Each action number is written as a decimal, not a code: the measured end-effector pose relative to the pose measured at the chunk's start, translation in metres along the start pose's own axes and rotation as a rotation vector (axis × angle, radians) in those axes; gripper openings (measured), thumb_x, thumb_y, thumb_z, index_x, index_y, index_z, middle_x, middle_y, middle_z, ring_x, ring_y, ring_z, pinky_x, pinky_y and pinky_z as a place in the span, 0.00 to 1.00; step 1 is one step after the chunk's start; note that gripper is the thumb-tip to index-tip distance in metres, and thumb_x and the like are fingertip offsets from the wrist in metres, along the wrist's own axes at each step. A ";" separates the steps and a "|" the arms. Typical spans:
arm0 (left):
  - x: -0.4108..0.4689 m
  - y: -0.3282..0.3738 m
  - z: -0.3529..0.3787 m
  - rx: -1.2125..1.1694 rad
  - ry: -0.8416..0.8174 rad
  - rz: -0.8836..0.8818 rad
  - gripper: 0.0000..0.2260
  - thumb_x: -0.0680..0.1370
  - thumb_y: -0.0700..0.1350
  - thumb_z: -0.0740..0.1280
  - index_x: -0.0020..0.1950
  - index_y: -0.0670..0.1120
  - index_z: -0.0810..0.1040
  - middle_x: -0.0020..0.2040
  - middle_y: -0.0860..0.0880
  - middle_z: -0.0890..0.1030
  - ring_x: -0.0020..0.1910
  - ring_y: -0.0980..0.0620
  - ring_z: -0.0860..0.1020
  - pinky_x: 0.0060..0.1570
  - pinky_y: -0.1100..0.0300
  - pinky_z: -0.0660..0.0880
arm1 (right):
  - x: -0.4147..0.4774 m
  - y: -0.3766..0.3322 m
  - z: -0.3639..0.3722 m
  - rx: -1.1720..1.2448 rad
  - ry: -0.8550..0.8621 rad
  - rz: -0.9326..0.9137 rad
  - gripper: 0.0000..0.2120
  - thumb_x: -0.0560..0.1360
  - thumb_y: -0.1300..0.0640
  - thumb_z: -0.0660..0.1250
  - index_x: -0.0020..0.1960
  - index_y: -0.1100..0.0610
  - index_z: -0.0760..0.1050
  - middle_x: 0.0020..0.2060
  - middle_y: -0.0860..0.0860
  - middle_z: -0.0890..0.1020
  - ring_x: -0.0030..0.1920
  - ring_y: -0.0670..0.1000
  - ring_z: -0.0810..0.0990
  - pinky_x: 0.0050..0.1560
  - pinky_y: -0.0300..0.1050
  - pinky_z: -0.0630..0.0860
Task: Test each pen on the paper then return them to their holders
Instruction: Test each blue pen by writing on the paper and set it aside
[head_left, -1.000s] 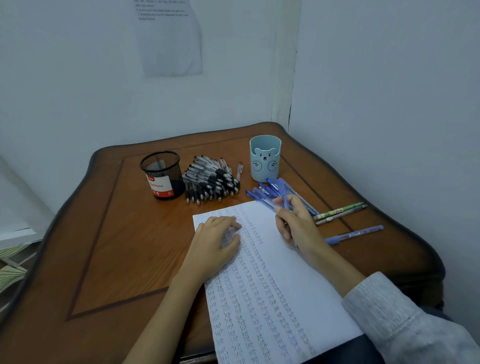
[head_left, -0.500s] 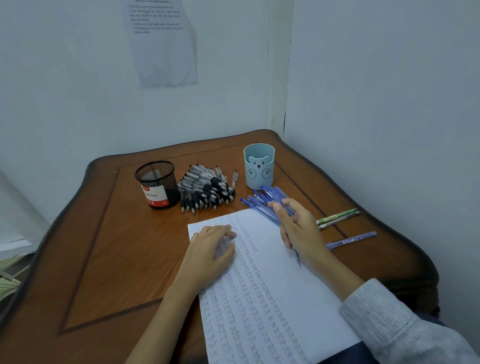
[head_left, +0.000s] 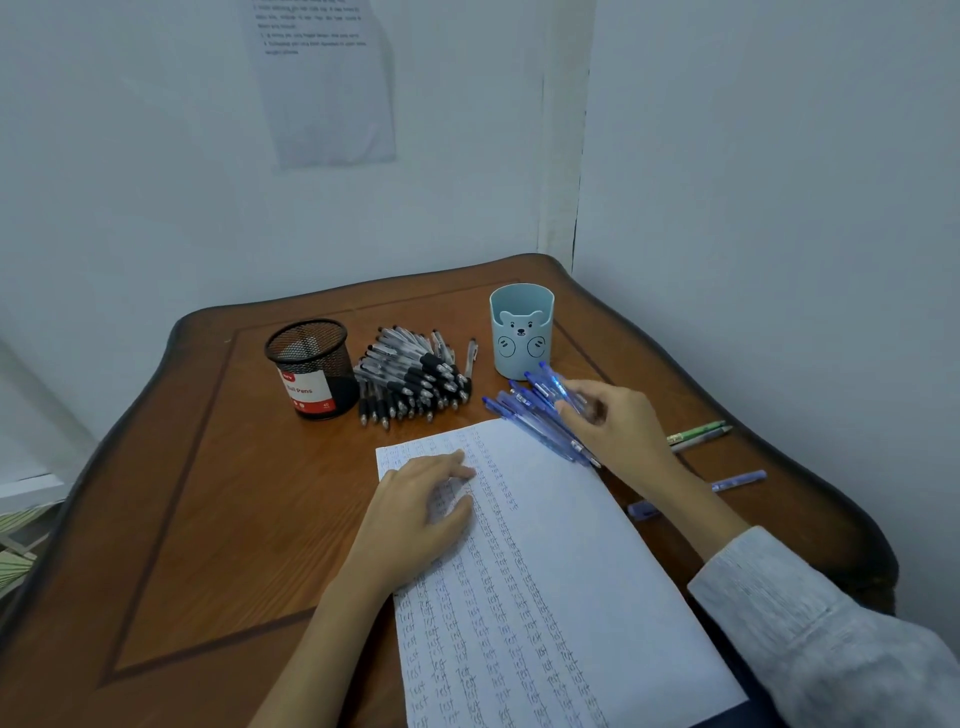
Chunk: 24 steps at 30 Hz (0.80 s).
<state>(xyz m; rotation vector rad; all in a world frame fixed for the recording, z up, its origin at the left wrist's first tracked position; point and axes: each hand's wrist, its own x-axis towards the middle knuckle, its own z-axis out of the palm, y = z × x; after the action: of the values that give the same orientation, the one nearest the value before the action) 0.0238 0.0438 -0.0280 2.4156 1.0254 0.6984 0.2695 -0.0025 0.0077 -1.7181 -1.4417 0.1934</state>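
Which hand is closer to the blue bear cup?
Right. The right hand is just in front of the bear cup, pinching the blue pens beside it. The left hand lies flat on the paper, farther off to the left.

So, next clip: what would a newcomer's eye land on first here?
First the paper at the front of the table, filled with rows of the word "test", with the left hand lying flat on it. Behind it, a heap of black pens lies between a mesh cup and a bear cup. At the paper's far right corner the right hand curls its fingers on a fan of blue pens.
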 end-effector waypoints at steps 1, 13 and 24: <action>0.000 -0.001 0.000 -0.005 0.000 -0.005 0.20 0.73 0.61 0.57 0.61 0.57 0.77 0.67 0.62 0.72 0.66 0.64 0.68 0.67 0.53 0.65 | 0.006 0.001 0.000 -0.037 0.000 -0.002 0.15 0.77 0.55 0.68 0.62 0.57 0.79 0.33 0.54 0.78 0.30 0.46 0.70 0.32 0.37 0.66; 0.000 0.002 -0.001 -0.052 -0.001 -0.027 0.16 0.74 0.56 0.61 0.60 0.57 0.77 0.67 0.62 0.72 0.66 0.65 0.68 0.68 0.54 0.62 | 0.033 0.010 0.028 -0.096 0.023 0.033 0.13 0.74 0.60 0.72 0.57 0.63 0.80 0.44 0.56 0.77 0.40 0.50 0.75 0.41 0.40 0.73; 0.000 0.004 -0.003 -0.038 -0.042 -0.019 0.24 0.71 0.64 0.57 0.62 0.56 0.76 0.68 0.59 0.72 0.67 0.61 0.68 0.67 0.46 0.65 | 0.009 -0.001 -0.008 -0.070 -0.112 0.041 0.07 0.75 0.59 0.70 0.53 0.55 0.81 0.42 0.48 0.77 0.37 0.44 0.74 0.35 0.25 0.68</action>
<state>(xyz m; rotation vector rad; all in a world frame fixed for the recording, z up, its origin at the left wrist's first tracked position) 0.0239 0.0424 -0.0232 2.3745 1.0083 0.6520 0.2769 0.0013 0.0172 -1.8194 -1.5104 0.2677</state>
